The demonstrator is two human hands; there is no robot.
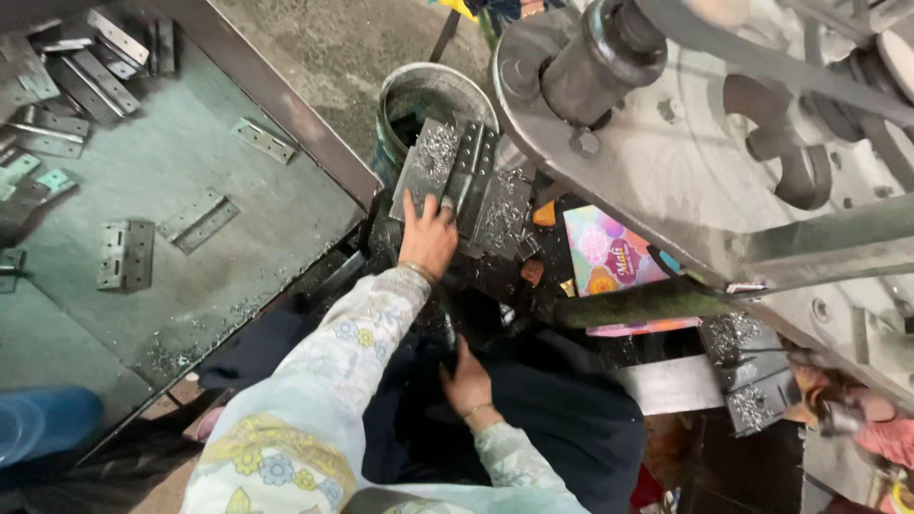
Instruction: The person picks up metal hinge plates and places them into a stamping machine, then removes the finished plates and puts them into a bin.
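My left hand, in a pale floral sleeve, reaches forward. Its fingers close on the lower edge of a grey metal hinge plate covered in metal shavings. Beside it on the dark machine bed lie two more hinge plates. My right hand, with a bangle at the wrist, stays low near my lap against dark cloth. Its fingers curl by a thin dark rod, and its grip is hidden.
To the left, a grey-green metal tray table carries several loose hinges. A metal bucket stands behind the plates. A large grey machine wheel fills the upper right, with a green-handled lever and a colourful box below it. A blue container sits bottom left.
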